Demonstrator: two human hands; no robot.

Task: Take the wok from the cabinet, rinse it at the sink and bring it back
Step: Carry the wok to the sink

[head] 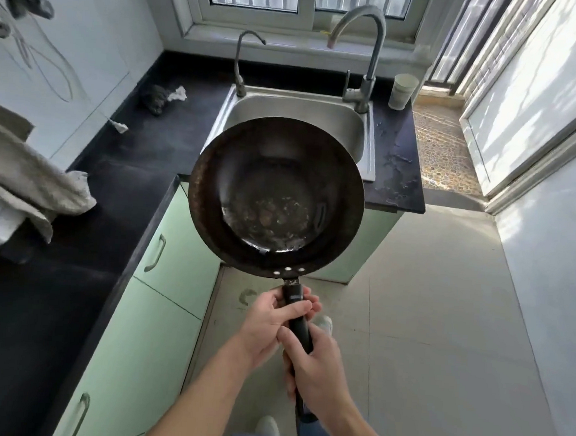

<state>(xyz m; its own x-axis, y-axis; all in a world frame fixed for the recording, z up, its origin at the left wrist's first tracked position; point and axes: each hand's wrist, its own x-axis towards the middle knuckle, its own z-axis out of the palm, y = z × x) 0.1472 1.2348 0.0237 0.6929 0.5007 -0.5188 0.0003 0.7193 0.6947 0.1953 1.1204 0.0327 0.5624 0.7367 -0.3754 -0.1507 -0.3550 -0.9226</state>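
Note:
A dark round wok with a wet, speckled bottom hangs in the air in front of the steel sink, its far rim over the sink's front edge. Both hands grip its black handle. My left hand is wrapped around the handle close to the wok. My right hand holds it lower down, nearer my body. The tall main faucet and a thinner second faucet stand behind the sink; no water is seen running.
A black counter runs along the left and back, with a crumpled rag and a grey towel on it. Green cabinet doors sit below. A pale cup stands right of the sink. Tiled floor lies to the right.

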